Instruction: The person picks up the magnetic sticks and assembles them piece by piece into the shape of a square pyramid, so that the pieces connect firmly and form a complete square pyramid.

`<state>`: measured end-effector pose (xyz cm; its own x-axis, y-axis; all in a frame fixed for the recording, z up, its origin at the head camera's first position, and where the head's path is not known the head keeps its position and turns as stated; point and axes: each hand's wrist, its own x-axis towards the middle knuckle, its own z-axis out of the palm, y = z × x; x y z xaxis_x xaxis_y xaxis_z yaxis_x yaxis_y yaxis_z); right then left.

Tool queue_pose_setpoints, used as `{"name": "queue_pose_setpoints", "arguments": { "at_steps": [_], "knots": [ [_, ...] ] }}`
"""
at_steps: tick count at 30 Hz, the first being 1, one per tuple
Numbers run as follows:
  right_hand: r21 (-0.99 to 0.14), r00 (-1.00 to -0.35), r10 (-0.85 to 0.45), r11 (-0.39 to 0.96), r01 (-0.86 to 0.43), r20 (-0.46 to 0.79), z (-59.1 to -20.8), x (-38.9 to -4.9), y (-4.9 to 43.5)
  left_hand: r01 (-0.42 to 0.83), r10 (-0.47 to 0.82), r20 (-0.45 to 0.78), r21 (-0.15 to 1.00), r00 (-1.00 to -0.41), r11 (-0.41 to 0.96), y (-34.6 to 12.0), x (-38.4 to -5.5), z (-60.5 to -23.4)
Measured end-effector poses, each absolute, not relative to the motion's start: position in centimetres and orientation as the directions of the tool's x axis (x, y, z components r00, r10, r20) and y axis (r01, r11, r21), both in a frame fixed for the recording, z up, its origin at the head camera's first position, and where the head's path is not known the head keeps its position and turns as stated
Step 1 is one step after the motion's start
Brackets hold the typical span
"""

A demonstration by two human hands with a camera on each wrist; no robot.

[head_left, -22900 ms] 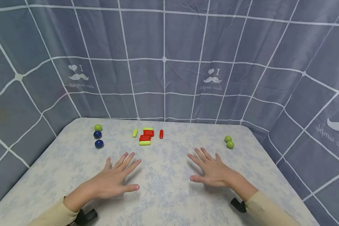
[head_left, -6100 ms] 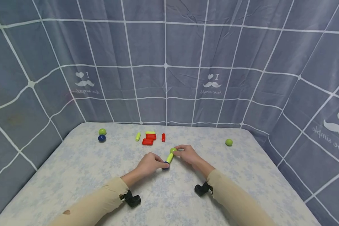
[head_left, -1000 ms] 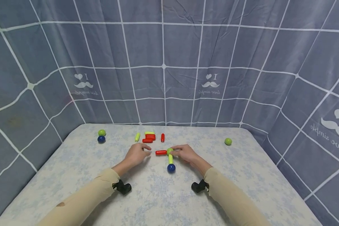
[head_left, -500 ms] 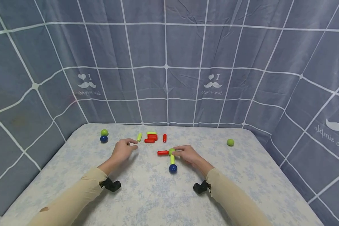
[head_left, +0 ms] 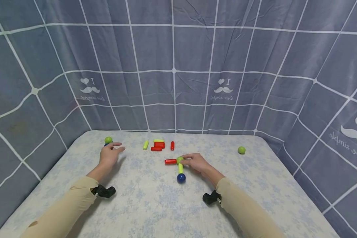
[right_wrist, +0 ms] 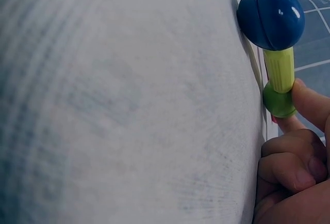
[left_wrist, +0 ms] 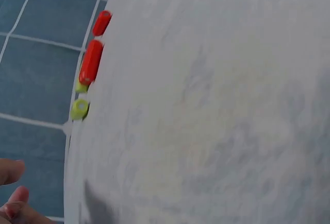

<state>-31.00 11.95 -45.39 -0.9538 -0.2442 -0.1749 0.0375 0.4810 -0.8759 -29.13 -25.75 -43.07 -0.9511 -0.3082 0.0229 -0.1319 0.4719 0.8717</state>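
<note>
My right hand pinches a green ball between thumb and fingertips, low over the table. Attached to that ball are a red rod pointing left and a yellow-green rod toward me, which ends in a dark blue ball. The right wrist view shows this blue ball large, with the yellow-green rod behind it. At the far left, my left hand holds nothing, its fingers loosely bent. It partly covers a second blue ball; another green ball sits just behind.
Several red rods and two yellow-green rods lie at the back middle of the patterned table. A lone green ball sits at the back right. A grey-blue curtain hangs around the table.
My left hand has moved away from the red rod, leftward across the table to the balls at the far left. My right hand stays on the green ball of the joined pieces.
</note>
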Motion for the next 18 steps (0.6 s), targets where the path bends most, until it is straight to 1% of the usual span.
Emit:
{"name": "queue_pose_setpoints", "arguments": {
  "at_steps": [6, 9, 15, 18],
  "knots": [
    [-0.874, -0.956, -0.236, 0.484, 0.039, -0.173, -45.3, -31.0, 11.9, -0.156, -0.37, -0.015, 0.923, -0.929, 0.353, -27.3, -29.5, -43.1],
    [-0.872, -0.957, -0.235, 0.488, 0.033, -0.168, -45.3, -31.0, 12.0, -0.175, -0.408, -0.031, 0.931, -0.912, 0.32, -28.2, -29.8, -43.3],
    [-0.873, -0.958, -0.231, 0.487, 0.035, -0.167, -45.5, -31.1, 12.0, -0.226, -0.519, -0.033, 0.922, -0.854, 0.315, -29.2, -30.5, -43.7],
    [-0.873, -0.957, -0.229, 0.485, 0.047, -0.178, -45.7, -31.2, 11.9, -0.241, -0.553, -0.023, 0.915, -0.833, 0.324, -29.6, -30.8, -43.9]
  ]
}}
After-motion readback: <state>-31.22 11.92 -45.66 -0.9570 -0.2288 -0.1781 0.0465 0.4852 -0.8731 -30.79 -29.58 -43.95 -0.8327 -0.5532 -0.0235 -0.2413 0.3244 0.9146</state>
